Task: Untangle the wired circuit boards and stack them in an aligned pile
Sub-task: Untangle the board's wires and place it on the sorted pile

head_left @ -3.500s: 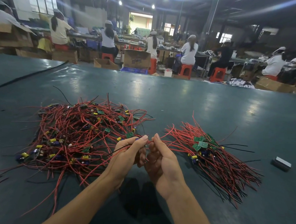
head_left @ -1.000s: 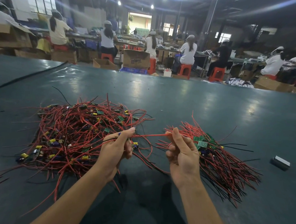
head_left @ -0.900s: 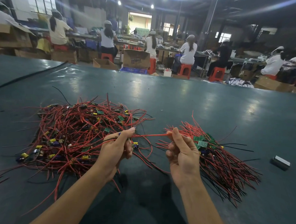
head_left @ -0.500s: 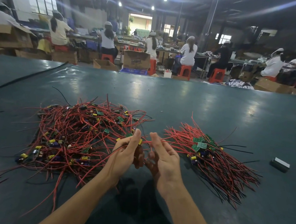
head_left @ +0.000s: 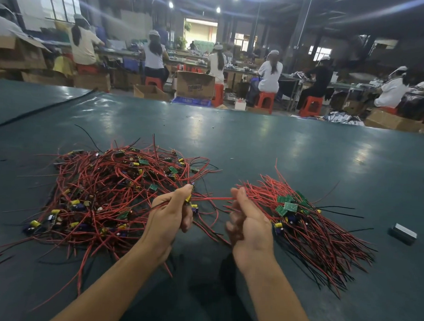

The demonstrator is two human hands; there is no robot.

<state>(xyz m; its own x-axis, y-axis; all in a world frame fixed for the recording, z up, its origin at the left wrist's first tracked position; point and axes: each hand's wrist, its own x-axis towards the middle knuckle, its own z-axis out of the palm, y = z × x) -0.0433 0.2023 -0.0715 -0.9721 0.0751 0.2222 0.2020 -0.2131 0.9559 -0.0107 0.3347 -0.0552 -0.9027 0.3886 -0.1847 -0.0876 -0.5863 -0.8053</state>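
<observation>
Holding circuit board [head_left: 188,199] in left hand [head_left: 171,214] grip, right hand [head_left: 248,223] pinching its wire [head_left: 214,198], carton [head_left: 195,84] print unreadable

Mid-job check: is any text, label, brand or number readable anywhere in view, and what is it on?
No text is legible.
On the cardboard box behind the table: dark print, too blurred to read.
On the green circuit boards in the right-hand pile: any markings too small to read.
On the small grey block: no text visible.

Small grey block [head_left: 403,233] on the green table [head_left: 256,143], seated workers [head_left: 269,72] and cardboard box [head_left: 195,84] beyond
</observation>
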